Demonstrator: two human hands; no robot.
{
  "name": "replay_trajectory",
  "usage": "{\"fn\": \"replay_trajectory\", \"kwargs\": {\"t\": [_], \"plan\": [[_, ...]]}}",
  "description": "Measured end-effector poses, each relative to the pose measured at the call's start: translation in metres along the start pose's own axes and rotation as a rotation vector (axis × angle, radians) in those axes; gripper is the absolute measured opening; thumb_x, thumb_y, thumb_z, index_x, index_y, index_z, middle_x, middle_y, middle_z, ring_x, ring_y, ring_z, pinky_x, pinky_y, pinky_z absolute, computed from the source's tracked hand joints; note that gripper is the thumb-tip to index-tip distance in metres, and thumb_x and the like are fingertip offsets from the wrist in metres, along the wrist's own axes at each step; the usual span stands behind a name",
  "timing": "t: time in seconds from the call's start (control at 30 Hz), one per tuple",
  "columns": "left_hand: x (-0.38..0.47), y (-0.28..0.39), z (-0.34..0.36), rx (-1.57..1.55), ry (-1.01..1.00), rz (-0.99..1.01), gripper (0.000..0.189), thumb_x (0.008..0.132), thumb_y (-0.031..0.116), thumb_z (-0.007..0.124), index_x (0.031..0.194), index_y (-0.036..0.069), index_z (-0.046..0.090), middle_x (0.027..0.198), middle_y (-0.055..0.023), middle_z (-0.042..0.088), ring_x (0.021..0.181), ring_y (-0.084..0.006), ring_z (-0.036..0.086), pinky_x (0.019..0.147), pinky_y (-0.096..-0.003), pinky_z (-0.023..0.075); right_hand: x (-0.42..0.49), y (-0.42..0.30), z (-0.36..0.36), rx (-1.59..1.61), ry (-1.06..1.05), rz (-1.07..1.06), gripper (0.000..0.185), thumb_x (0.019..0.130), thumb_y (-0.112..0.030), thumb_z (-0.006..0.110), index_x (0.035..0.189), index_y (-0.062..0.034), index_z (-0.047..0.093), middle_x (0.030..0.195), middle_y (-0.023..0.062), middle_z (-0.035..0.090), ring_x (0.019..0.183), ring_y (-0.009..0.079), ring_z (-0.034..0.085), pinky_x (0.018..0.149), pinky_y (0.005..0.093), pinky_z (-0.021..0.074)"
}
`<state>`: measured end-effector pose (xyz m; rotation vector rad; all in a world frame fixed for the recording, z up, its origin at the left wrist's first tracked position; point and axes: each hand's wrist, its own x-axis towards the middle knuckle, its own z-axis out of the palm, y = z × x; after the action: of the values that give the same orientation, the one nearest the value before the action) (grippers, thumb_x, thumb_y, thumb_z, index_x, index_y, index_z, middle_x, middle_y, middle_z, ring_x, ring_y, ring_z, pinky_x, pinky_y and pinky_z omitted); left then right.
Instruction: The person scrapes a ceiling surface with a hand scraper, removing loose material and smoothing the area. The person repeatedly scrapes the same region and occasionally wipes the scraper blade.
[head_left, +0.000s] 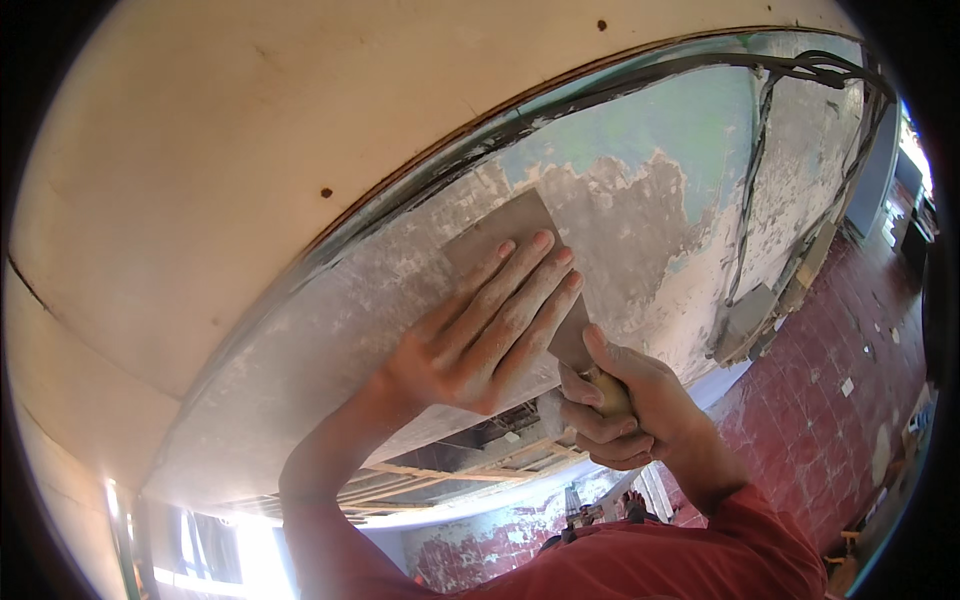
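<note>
A broad scraper, its flat metal blade (534, 214) dusty grey, lies against a patchy plastered wall (622, 225). Around its wooden handle (613, 394) the fingers of my right hand (637, 412) are wrapped, with the thumb up near the blade's base. My left hand (487, 330) presses flat on the blade, its four fingers extended and slightly apart; the thumb is hidden. Fine pale dust coats the fingers. Bare grey plaster surrounds the blade, and pale green-blue paint (652, 120) with a ragged edge remains above and to the right.
Close overhead runs a tan ceiling panel (225, 150) with screw heads. Dark cables (720, 64) follow its edge, and some hang down the wall (752, 187). Far below is a red tiled floor (810, 405) with scattered debris. Wooden slats (442, 472) and a bright window (225, 547) appear at lower left.
</note>
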<state>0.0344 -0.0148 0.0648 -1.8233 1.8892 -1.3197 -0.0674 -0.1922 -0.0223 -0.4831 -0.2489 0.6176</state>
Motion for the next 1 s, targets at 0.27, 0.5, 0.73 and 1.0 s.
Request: {"fn": "replay_trajectory", "kwargs": {"t": [0.27, 0.5, 0.73, 1.0], "plan": [[0.003, -0.005, -0.005, 0.049, 0.019, 0.05, 0.028, 0.095, 0.013, 0.061, 0.116, -0.001, 0.071, 0.12, -0.0147, 0.071, 0.116, -0.0288, 0.068, 0.104, -0.041, 0.0548, -0.003, -0.005, 0.016, -0.095, 0.071, 0.039, 0.058, 0.104, -0.062, 0.037, 0.076, -0.0117, 0.043, 0.052, -0.0038, 0.03, 0.033, 0.006, 0.023, 0.029, 0.0247, 0.0168], [0.002, -0.003, -0.003, 0.101, 0.002, 0.048, 0.025, 0.094, 0.012, 0.062, 0.113, 0.001, 0.074, 0.116, -0.0119, 0.073, 0.115, -0.028, 0.068, 0.103, -0.0412, 0.0554, 0.005, -0.008, 0.015, -0.21, 0.149, 0.021, 0.058, 0.103, -0.062, 0.042, 0.073, -0.0127, 0.04, 0.053, -0.0039, 0.03, 0.036, 0.0055, 0.022, 0.031, 0.0256, 0.0156], [0.003, -0.009, -0.001, 0.113, 0.007, 0.049, 0.023, 0.095, 0.013, 0.062, 0.111, 0.001, 0.074, 0.115, -0.0117, 0.073, 0.114, -0.0282, 0.069, 0.102, -0.0414, 0.0563, 0.007, -0.014, 0.017, -0.202, 0.124, 0.093, 0.06, 0.102, -0.063, 0.044, 0.071, -0.0127, 0.039, 0.054, -0.0043, 0.031, 0.037, 0.0056, 0.024, 0.032, 0.0257, 0.0153], [0.01, -0.011, -0.009, 0.146, 0.009, 0.07, 0.027, 0.095, 0.014, 0.062, 0.115, -0.001, 0.072, 0.115, -0.0133, 0.073, 0.114, -0.0277, 0.069, 0.104, -0.0423, 0.055, 0.01, -0.018, 0.021, -0.155, 0.153, 0.13, 0.057, 0.104, -0.06, 0.042, 0.072, -0.013, 0.041, 0.052, -0.0055, 0.03, 0.037, 0.0048, 0.023, 0.032, 0.0257, 0.0151]]}}
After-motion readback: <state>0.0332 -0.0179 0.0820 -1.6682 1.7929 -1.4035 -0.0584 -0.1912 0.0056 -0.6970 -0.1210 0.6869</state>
